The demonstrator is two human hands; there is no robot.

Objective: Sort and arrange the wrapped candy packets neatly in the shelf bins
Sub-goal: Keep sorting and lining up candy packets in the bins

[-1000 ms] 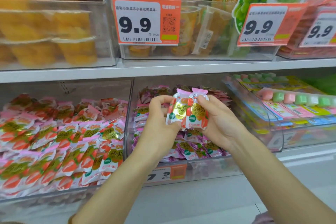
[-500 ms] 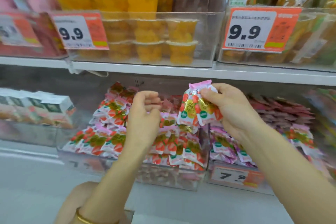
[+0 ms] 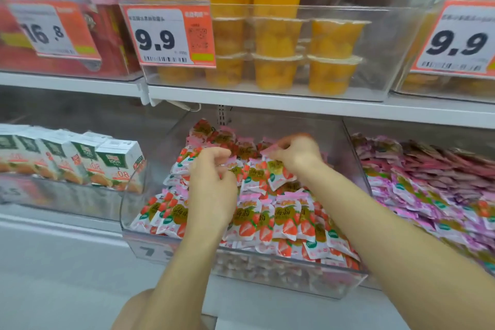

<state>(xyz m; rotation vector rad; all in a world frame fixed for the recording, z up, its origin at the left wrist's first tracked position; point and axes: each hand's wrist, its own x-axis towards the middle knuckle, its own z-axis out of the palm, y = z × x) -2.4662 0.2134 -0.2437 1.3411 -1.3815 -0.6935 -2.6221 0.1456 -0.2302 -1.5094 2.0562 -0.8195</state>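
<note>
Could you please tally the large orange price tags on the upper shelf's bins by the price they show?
16.8 tag: 1
9.9 tag: 2, the second at the right edge
Total: 3

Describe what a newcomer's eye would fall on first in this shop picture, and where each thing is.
The orange price tag reading 9.9 on the upper shelf stands out first, beside stacked yellow fruit cups. Below, in a clear bin heaped with strawberry candy packets, the left hand is curled while the right hand pinches one packet.
</note>
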